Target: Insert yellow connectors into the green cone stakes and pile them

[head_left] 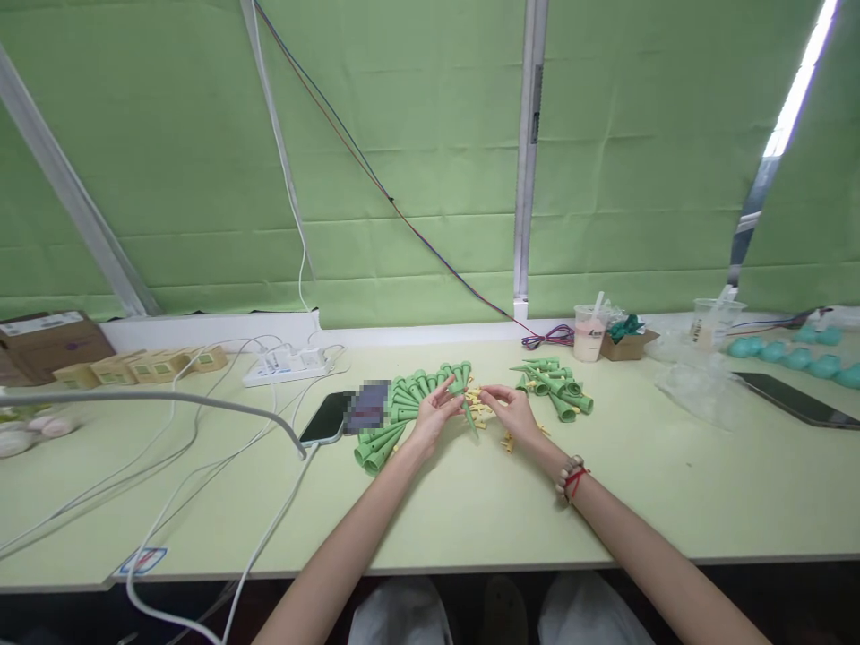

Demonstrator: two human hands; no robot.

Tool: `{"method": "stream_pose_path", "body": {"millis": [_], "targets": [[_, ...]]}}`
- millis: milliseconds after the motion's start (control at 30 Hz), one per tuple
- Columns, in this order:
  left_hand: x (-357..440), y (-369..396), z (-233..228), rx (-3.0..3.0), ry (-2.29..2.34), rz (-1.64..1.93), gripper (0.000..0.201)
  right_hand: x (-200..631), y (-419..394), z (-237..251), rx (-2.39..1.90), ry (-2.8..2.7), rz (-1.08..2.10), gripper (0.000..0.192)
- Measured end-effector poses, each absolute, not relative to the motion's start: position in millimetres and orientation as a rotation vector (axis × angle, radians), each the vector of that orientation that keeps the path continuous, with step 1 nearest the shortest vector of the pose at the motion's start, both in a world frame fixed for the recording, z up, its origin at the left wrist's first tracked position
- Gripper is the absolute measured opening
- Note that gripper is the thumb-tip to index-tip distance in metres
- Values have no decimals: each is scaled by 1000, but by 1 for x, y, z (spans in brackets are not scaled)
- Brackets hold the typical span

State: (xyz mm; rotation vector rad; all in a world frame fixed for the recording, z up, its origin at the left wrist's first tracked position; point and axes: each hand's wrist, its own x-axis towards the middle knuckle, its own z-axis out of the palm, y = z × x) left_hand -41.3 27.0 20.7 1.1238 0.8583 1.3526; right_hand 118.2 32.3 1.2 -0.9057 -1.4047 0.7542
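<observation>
Both hands meet at the middle of the pale green worktop [470, 502], between two heaps of parts. The left hand [435, 414] has its fingers curled round a green cone [465, 405], held point-down toward six o'clock with its wide mouth up; the tilt suggests the open end is kept toward the other hand. The right hand [511, 408] is at three o'clock of the cone, fingertips pinched together; whether a yellow piece sits between them is too small to tell. Small yellow pegs [481, 410] lie scattered right under the two hands, within easy reach.

At nine o'clock a fan of green cones [393, 421] lies side by side, likely sorted apart from the looser pile of cones [557, 387] at two o'clock. A phone [328, 418] on a white cable [269, 528] rests beside the fan. Further off, at one o'clock, stand a drink cup [589, 333] and a small cardboard box [628, 344]; a power strip [288, 365] sits at ten o'clock.
</observation>
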Motion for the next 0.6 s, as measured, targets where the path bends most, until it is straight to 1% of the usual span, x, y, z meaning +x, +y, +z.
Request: {"method": "stream_pose_path", "body": {"millis": [100, 200, 300, 467, 600], "targets": [[-41, 27, 20, 1147, 879, 1339, 57, 120, 28, 5, -945, -1502, 668, 34], [-40, 27, 20, 1190, 885, 1334, 50, 120, 26, 6, -953, -1530, 633, 35], [-40, 25, 22, 1226, 877, 1344, 46, 121, 27, 6, -955, -1532, 635, 34], [-39, 20, 29, 1241, 917, 1358, 50, 123, 29, 6, -968, -1546, 635, 32], [-39, 20, 29, 1223, 934, 1351, 46, 125, 29, 7, -951, -1567, 654, 29]]}}
